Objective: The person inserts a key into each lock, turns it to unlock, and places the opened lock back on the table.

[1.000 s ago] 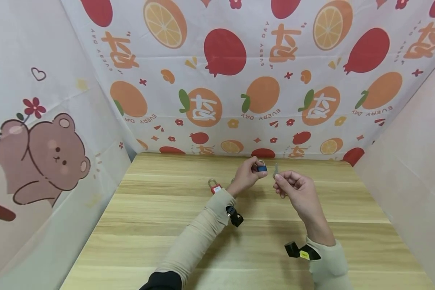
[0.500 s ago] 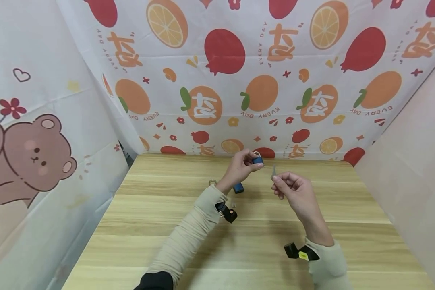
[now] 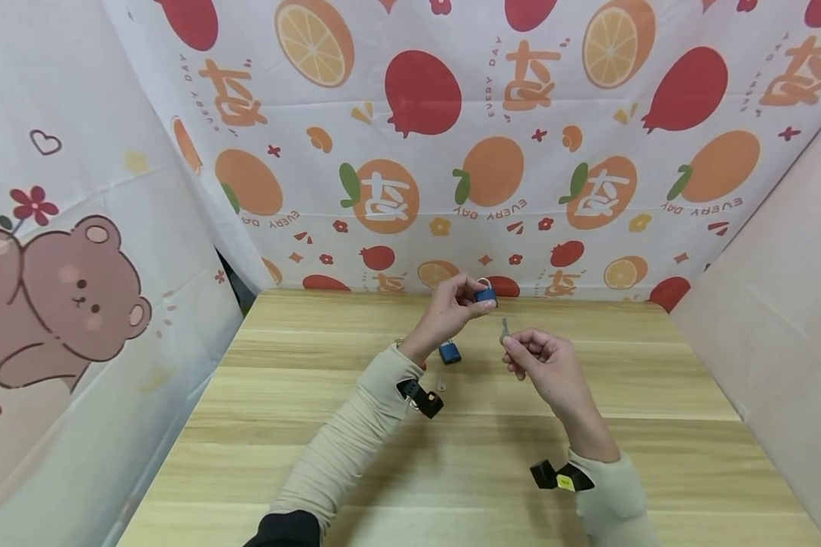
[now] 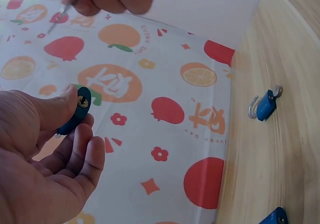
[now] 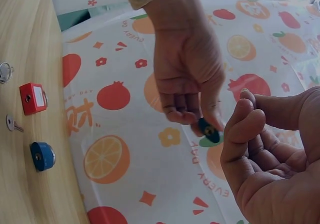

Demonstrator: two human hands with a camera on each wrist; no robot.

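My left hand [image 3: 448,308] grips a small blue padlock [image 3: 486,295] above the back of the table, its shackle pointing up. In the left wrist view the keyhole end of that padlock [image 4: 83,100] shows between thumb and fingers. Lower and to the right, my right hand [image 3: 546,363] pinches a silver key [image 3: 504,329] between thumb and forefinger, its blade pointing up. The key and padlock are apart. In the right wrist view the right fingers [image 5: 245,124] hide most of the key.
Another blue padlock [image 3: 450,352] lies on the wooden table [image 3: 301,380], with a loose key [image 3: 441,385] near it. A red padlock [image 5: 33,98] is mostly behind the left arm in the head view. The left wrist view shows a blue padlock [image 4: 266,106] with its shackle out. Patterned cloth [image 3: 424,175] hangs behind.
My left hand has moved left and up with the padlock, uncovering the blue padlock and loose key on the table. The right hand has shifted slightly left with its key.
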